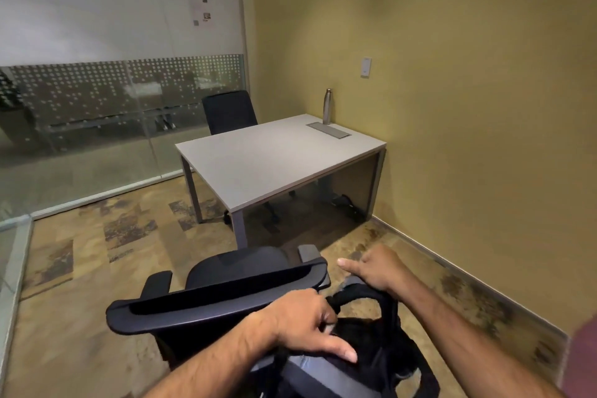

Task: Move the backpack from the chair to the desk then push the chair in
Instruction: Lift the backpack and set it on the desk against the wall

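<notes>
A black and grey backpack (371,352) hangs low at the bottom of the view, just behind and to the right of a black office chair (219,297). My left hand (307,323) is shut on the backpack's top, fingers curled around its handle area. My right hand (374,268) grips a strap at the backpack's upper right, with the index finger sticking out to the left. The chair's backrest faces me and its seat is bare. A grey desk (258,165) stands ahead against the yellow wall, well apart from the chair.
On the desk's far right corner stand a metal bottle (328,106) and a grey cable hatch (329,130). A second black chair (230,111) sits behind the desk. A glass partition (97,107) runs along the left. Cables lie under the desk.
</notes>
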